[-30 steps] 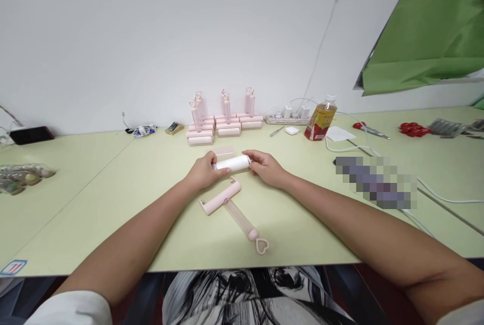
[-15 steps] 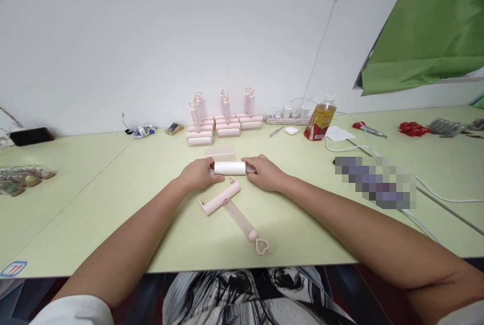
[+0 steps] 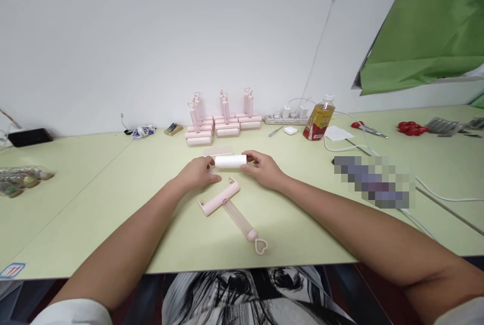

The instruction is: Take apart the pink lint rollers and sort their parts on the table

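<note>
A white lint-roller refill roll point(image 3: 230, 161) lies level between my two hands. My right hand point(image 3: 264, 168) has its fingers and thumb on the roll's right end. At the left end, the fingertips of my left hand point(image 3: 198, 171) are close to the roll, the thumb spread apart below. Whether those fingertips touch it I cannot tell. Nearer to me lies a pink lint-roller handle point(image 3: 221, 197), with a clear stem and a heart-shaped loop point(image 3: 260, 246). A pale pink translucent cover point(image 3: 218, 152) lies just behind the roll.
Several pink lint rollers point(image 3: 227, 126) stand against the wall. To their right are a power strip point(image 3: 285, 119), a drink bottle point(image 3: 319, 118), a white case point(image 3: 290, 130) and red-handled pliers point(image 3: 368, 129). A phone point(image 3: 30, 137) and a coiled cable point(image 3: 141, 132) are at the left.
The roll has shifted slightly away from me. My left thumb and fingers have spread apart, and my right thumb has come onto the roll's end. The handle stays put.
</note>
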Motion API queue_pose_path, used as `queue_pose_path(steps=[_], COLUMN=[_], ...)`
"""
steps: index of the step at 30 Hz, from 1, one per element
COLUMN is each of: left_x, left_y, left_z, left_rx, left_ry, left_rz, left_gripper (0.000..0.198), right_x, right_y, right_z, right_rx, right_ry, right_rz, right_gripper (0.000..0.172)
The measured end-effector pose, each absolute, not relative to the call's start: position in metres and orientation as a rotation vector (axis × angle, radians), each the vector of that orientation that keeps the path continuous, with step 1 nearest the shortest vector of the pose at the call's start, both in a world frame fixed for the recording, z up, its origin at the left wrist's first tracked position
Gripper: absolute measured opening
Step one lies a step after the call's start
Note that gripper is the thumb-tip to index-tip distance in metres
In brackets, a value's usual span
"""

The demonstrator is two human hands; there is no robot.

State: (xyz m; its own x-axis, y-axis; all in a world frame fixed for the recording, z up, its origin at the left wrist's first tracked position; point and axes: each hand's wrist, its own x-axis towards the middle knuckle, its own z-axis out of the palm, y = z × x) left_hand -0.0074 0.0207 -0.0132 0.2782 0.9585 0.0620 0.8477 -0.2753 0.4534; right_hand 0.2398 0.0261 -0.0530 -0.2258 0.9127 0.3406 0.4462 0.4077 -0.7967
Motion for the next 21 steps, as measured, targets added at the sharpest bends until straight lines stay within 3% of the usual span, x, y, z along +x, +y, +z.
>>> queue_pose_path(steps=[6,12,16,21], left_x=[-0.008,-0.014,-0.012,-0.010], left_y=[0.021,0.030,0.035,0.037], left_z=[-0.005,-0.015,-0.026,-0.029], left_rx=[2.169,2.109,2.128,2.157], left_ry=[1.892,1.971,1.823,1.714], left_rz=[0.578,0.705,0.608,0.641], left_gripper=[0.034,0.054,0.058,0.060], right_x=[0.242,0.245,0.240,0.231], right_y=[0.030,0.036,0.035,0.031], right_z=[-0.048,-0.046,-0.049,-0.049], right_rx=[-0.997,-1.153,-1.199,-0.913], right_ry=[-1.431,-1.170,-1.054,-0.955], right_rz=[0.777,0.852,1.042,1.437], right_gripper=[0.047,0.043,0.037,0.026])
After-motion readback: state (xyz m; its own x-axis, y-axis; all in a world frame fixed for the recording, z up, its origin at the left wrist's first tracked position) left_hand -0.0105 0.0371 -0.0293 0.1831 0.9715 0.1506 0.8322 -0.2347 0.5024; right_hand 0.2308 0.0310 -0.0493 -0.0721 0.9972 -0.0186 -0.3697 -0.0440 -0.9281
